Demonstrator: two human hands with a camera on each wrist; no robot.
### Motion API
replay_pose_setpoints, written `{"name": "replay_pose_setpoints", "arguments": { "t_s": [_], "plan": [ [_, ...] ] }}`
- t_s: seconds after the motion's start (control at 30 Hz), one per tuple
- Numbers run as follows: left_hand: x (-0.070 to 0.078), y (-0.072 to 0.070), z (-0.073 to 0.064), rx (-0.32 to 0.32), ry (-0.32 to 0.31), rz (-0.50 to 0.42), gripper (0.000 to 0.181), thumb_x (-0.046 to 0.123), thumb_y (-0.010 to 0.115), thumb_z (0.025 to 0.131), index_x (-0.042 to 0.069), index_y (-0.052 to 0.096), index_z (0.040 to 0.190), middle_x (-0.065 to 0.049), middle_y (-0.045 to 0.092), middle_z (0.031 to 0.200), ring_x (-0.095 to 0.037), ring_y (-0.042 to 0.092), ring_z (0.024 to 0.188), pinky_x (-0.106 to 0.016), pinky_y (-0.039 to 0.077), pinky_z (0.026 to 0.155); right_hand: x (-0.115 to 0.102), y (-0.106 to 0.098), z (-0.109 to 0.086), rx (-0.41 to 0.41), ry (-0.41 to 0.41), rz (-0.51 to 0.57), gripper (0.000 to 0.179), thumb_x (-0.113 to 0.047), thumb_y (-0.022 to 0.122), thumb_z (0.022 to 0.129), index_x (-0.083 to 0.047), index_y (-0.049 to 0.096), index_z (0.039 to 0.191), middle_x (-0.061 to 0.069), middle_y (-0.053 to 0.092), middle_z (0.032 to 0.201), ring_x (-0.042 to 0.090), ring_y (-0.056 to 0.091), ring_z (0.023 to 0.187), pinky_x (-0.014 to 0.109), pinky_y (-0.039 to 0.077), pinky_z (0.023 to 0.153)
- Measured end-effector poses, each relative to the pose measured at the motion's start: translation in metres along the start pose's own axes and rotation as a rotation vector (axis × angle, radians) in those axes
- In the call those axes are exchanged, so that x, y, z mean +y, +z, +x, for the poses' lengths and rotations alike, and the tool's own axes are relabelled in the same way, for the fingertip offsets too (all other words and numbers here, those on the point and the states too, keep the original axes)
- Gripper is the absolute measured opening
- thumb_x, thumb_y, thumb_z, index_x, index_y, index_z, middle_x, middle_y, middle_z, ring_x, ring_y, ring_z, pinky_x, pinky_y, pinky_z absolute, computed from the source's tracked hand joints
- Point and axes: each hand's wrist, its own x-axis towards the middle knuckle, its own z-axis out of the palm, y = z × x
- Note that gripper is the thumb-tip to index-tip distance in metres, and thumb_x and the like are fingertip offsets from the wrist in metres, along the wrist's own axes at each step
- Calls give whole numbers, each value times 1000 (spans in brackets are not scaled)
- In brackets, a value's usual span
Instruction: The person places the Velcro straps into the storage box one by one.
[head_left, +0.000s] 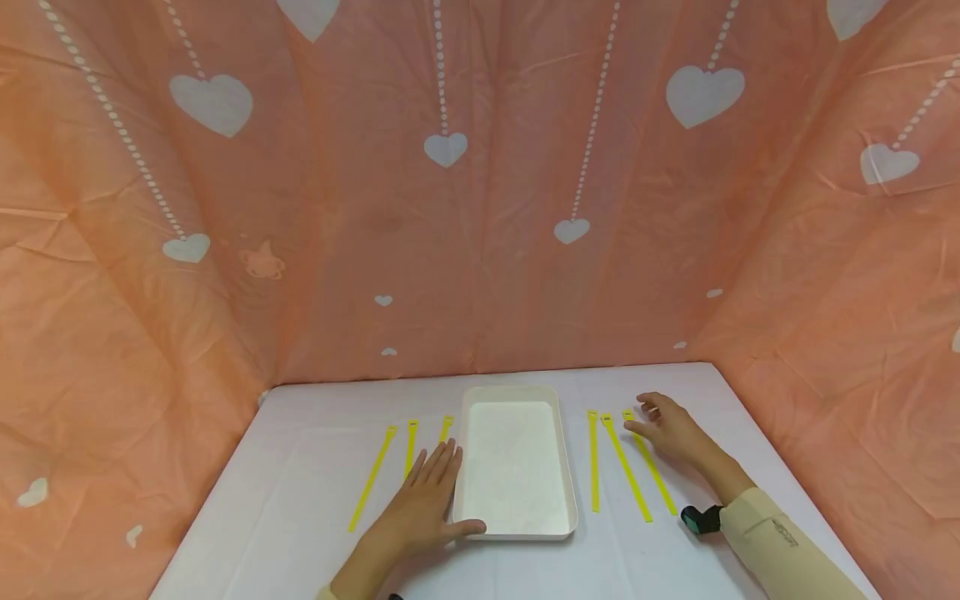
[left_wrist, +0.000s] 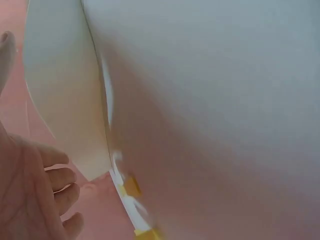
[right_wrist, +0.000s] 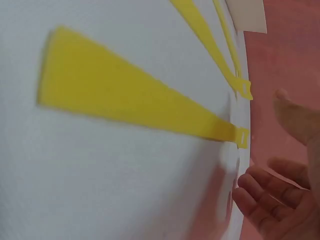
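A shallow white tray (head_left: 516,467) lies in the middle of the table. My left hand (head_left: 423,510) is at its left side, fingers straight, with the thumb over the near left corner; whether it touches the tray I cannot tell. Three yellow hook-and-loop cable ties with slotted heads lie left of the tray; the leftmost tie (head_left: 371,479) shows whole, the others are partly behind the hand. Three more lie on the right. Over the head of the outermost right tie (head_left: 657,468) my right hand (head_left: 672,431) hovers, fingers loosely bent. The right wrist view shows this tie (right_wrist: 125,95) apart from the fingers.
A white cloth covers the table (head_left: 292,467). Peach curtains (head_left: 480,275) with white hearts enclose the back and both sides. The other right-hand ties (head_left: 595,462) lie between the tray and the right hand.
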Motion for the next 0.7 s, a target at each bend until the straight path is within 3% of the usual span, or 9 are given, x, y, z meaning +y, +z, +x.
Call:
{"name": "replay_pose_setpoints", "arguments": {
  "t_s": [0.27, 0.43, 0.7],
  "plan": [
    [5, 4, 4, -12, -2, -7, 123, 78, 68, 89, -5, 24, 168, -23, 19, 177, -38, 18, 164, -55, 13, 134, 7, 0, 5, 6, 68, 53, 43, -20, 79, 100, 9, 64, 127, 14, 70, 104, 29, 67, 97, 45, 58, 85],
    [8, 6, 4, -11, 16, -11, 128, 81, 67, 87, -7, 21, 167, -23, 17, 177, -40, 18, 164, -55, 17, 134, 7, -1, 9, -2, 129, 87, 38, -19, 77, 102, 9, 65, 124, 16, 70, 106, 29, 65, 97, 39, 57, 83],
    [12, 5, 5, -40, -10, -41, 130, 79, 69, 87, -8, 17, 168, -24, 13, 177, -38, 15, 165, -53, 19, 134, 10, 3, 13, 4, 240, 195, 32, -17, 78, 100, 8, 68, 118, 14, 68, 101, 24, 62, 88, 28, 55, 64]
  ]
}}
